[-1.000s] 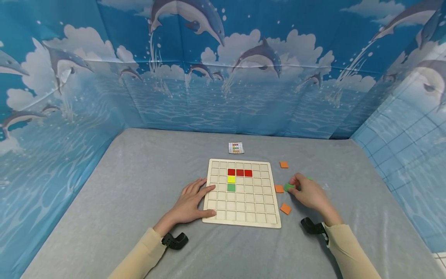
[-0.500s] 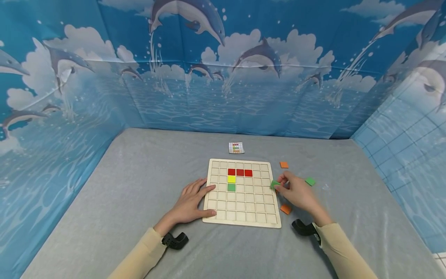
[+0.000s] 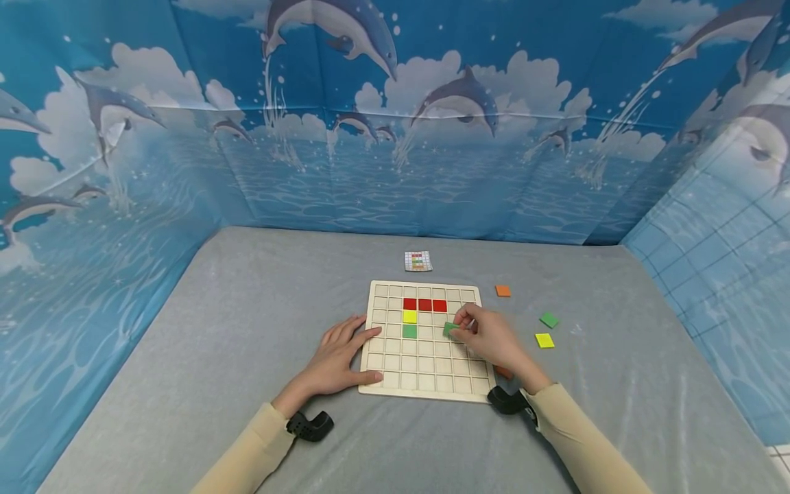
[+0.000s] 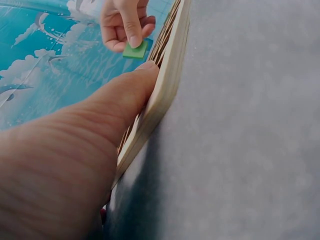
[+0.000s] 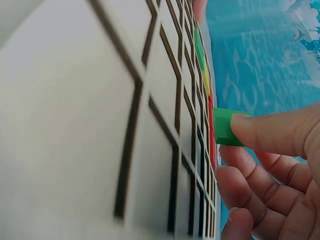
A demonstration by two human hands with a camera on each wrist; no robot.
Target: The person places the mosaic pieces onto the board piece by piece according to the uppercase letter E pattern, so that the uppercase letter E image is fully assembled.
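Observation:
A light wooden grid board lies on the grey table. Set in its cells are a row of three red tiles, with a yellow tile and a green tile below the leftmost. My left hand rests on the board's left edge, thumb on its near corner, fingers spread. Between thumb and fingers, my right hand pinches another green square tile over the right half of the board. The left wrist view shows this held tile beyond my left thumb.
A small printed pattern card lies behind the board. Right of the board lie a loose orange tile, a green one and a yellow one. Another orange tile is partly hidden under my right wrist.
My right hand has carried the green tile leftward from the table to over the board, uncovering the loose green and yellow tiles. The left hand has stayed in place.

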